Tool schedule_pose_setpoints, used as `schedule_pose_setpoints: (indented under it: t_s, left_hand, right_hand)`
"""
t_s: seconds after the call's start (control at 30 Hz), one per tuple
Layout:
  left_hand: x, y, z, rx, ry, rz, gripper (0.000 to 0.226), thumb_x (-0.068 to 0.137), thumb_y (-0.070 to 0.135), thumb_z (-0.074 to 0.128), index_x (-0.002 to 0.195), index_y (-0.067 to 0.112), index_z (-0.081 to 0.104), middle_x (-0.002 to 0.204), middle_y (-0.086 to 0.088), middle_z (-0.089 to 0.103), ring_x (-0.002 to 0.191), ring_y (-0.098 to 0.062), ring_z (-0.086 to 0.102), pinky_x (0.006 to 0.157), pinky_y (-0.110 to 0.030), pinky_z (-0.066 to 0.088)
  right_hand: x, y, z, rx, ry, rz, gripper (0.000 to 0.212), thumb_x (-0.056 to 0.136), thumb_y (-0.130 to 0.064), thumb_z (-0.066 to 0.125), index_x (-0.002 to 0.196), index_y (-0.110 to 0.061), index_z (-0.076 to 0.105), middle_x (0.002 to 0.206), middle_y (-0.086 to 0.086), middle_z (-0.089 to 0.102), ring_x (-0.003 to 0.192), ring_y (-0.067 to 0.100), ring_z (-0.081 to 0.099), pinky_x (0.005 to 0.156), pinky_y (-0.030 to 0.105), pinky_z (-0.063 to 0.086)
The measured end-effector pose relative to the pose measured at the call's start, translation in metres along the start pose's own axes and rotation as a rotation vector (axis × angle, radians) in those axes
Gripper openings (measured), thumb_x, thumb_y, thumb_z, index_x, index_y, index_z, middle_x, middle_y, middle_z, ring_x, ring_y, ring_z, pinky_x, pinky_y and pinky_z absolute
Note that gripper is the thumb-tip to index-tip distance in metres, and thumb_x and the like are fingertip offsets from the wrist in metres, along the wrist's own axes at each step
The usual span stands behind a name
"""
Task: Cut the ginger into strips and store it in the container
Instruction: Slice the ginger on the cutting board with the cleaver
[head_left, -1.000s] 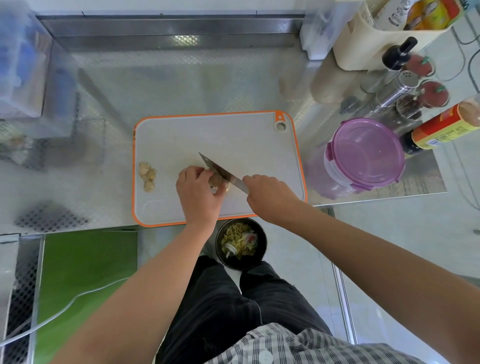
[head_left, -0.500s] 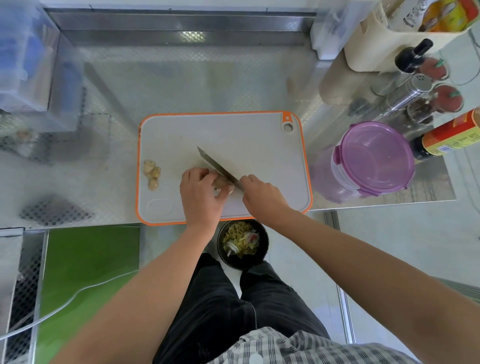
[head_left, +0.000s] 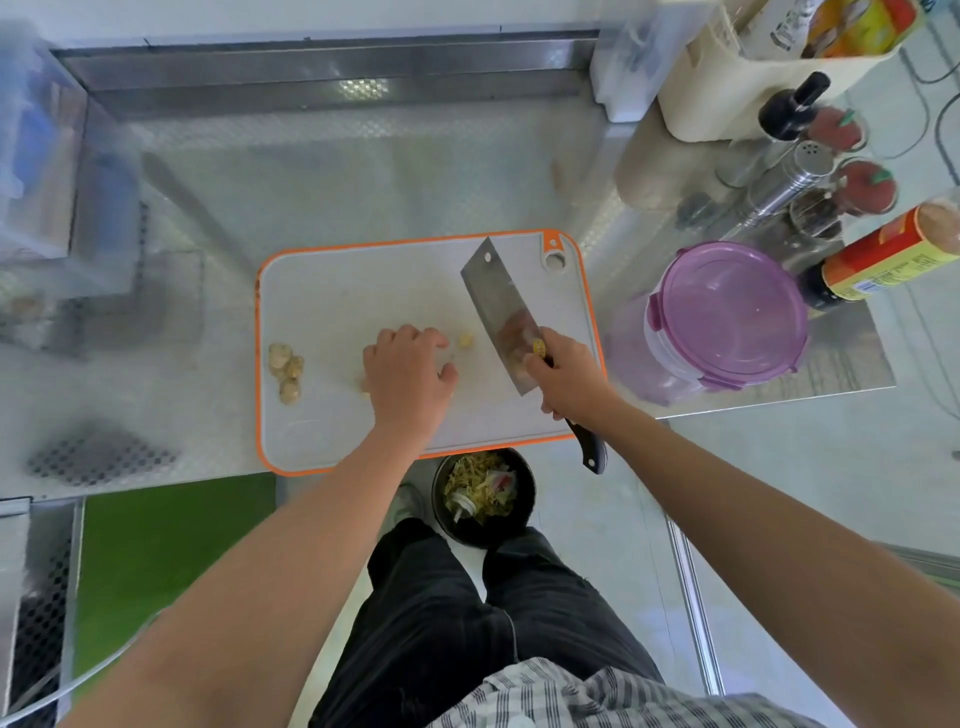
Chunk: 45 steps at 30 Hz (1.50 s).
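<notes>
Purple-lidded container (head_left: 727, 317); scraps (head_left: 480, 488) in black bin (head_left: 485, 536)

The cutting board (head_left: 363, 291) under both hands is matt white plastic, rimmed in smooth orange. The cleaver (head_left: 493, 296) in the right hand (head_left: 563, 376) has a brushed, dully reflective steel blade and a glossy dark handle. Left of the left hand (head_left: 408, 371), the ginger knobs (head_left: 285, 364) look rough and dry. Right of the right hand, the container (head_left: 727, 317) is glossy translucent purple plastic on an embossed, shiny metal worktop (head_left: 363, 171).

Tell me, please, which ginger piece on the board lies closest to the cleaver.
The small yellow bit between the left hand and the cleaver; the knobbly pieces sit by the board's left edge.
</notes>
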<state>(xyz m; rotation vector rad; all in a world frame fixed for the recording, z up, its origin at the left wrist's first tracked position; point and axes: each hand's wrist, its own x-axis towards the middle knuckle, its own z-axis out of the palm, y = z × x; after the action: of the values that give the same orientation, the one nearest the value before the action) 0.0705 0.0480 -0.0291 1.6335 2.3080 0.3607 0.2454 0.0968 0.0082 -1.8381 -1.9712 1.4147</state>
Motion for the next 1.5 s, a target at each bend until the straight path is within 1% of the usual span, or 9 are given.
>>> schedule_pose_setpoints:
  t_s: [0.17, 0.3, 0.43, 0.77, 0.9, 1.03, 1.27, 1.37, 1.5]
  left_hand:
    - [0.025, 0.013, 0.006, -0.048, -0.097, 0.064, 0.037, 0.086, 0.021, 0.063, 0.123, 0.022, 0.062, 0.104, -0.005, 0.061, 0.099, -0.028, 0.055, 0.083, -0.038, 0.042]
    - [0.036, 0.019, 0.013, 0.002, -0.136, 0.163, 0.016, 0.085, 0.007, 0.059, 0.094, 0.014, 0.071, 0.093, -0.010, 0.058, 0.085, -0.032, 0.058, 0.068, -0.035, 0.042]
    - [0.044, 0.009, 0.011, 0.006, -0.120, 0.196, 0.011, 0.084, 0.007, 0.060, 0.088, 0.008, 0.070, 0.089, -0.013, 0.061, 0.080, -0.035, 0.059, 0.069, -0.039, 0.046]
    - [0.038, -0.097, -0.026, 0.111, 0.090, -0.041, 0.017, 0.082, 0.002, 0.059, 0.096, -0.001, 0.068, 0.097, -0.024, 0.058, 0.090, -0.043, 0.054, 0.079, -0.050, 0.046]
    - [0.014, -0.088, -0.027, -0.106, 0.016, 0.273, 0.038, 0.079, 0.028, 0.060, 0.112, 0.009, 0.066, 0.111, -0.014, 0.057, 0.104, -0.032, 0.051, 0.092, -0.040, 0.040]
    - [0.002, -0.072, -0.019, 0.069, -0.254, 0.512, 0.053, 0.071, 0.032, 0.068, 0.121, 0.019, 0.062, 0.110, -0.005, 0.059, 0.104, -0.028, 0.053, 0.084, -0.039, 0.043]
    - [-0.011, -0.048, -0.015, -0.029, -0.099, -0.130, 0.051, 0.080, 0.046, 0.069, 0.109, 0.007, 0.051, 0.103, -0.010, 0.055, 0.091, -0.032, 0.056, 0.071, -0.038, 0.041]
    - [-0.011, -0.044, -0.009, -0.155, -0.103, -0.249, 0.058, 0.080, 0.051, 0.066, 0.114, 0.008, 0.045, 0.101, -0.009, 0.059, 0.089, -0.031, 0.059, 0.077, -0.038, 0.044]
    - [-0.015, -0.040, -0.005, -0.380, -0.146, -0.333, 0.056, 0.085, 0.053, 0.060, 0.122, 0.016, 0.039, 0.083, -0.005, 0.066, 0.055, -0.022, 0.067, 0.079, -0.039, 0.052]
  right_hand:
    - [0.003, 0.012, -0.002, 0.095, 0.031, 0.046, 0.021, 0.095, -0.014, 0.041, 0.075, -0.020, 0.038, 0.062, 0.005, 0.046, 0.042, 0.020, 0.054, 0.040, 0.029, 0.044]
    - [0.008, 0.015, -0.006, 0.161, 0.044, 0.082, 0.011, 0.094, -0.014, 0.041, 0.097, -0.010, 0.051, 0.063, 0.005, 0.050, 0.040, 0.014, 0.053, 0.039, 0.026, 0.043]
    - [0.010, 0.013, -0.004, 0.191, 0.022, 0.073, 0.008, 0.094, -0.014, 0.044, 0.091, -0.009, 0.050, 0.058, 0.005, 0.050, 0.041, 0.016, 0.054, 0.042, 0.030, 0.046]
    - [0.011, -0.013, 0.021, 0.313, -0.095, 0.065, 0.018, 0.098, -0.021, 0.040, 0.085, -0.014, 0.050, 0.054, 0.010, 0.052, 0.040, 0.018, 0.048, 0.042, 0.027, 0.040]
    - [0.009, -0.015, 0.025, 0.296, -0.060, 0.074, 0.021, 0.098, -0.023, 0.040, 0.081, -0.016, 0.049, 0.055, 0.013, 0.054, 0.035, 0.014, 0.047, 0.041, 0.026, 0.040]
    - [0.003, -0.013, 0.024, 0.274, -0.033, 0.085, 0.018, 0.095, -0.020, 0.041, 0.080, -0.012, 0.047, 0.055, 0.013, 0.054, 0.035, 0.012, 0.048, 0.042, 0.026, 0.042]
    - [-0.015, -0.012, 0.021, 0.205, -0.018, 0.033, 0.017, 0.098, -0.018, 0.039, 0.092, -0.008, 0.051, 0.059, 0.007, 0.052, 0.032, 0.005, 0.048, 0.037, 0.022, 0.040]
    - [-0.022, -0.013, 0.026, 0.168, -0.035, 0.013, 0.018, 0.098, -0.019, 0.039, 0.084, -0.014, 0.049, 0.057, 0.008, 0.053, 0.031, 0.006, 0.047, 0.036, 0.023, 0.040]
    - [-0.027, -0.020, 0.034, 0.112, -0.078, -0.025, 0.020, 0.099, -0.020, 0.039, 0.087, -0.008, 0.048, 0.057, 0.009, 0.054, 0.029, 0.004, 0.046, 0.036, 0.020, 0.039]
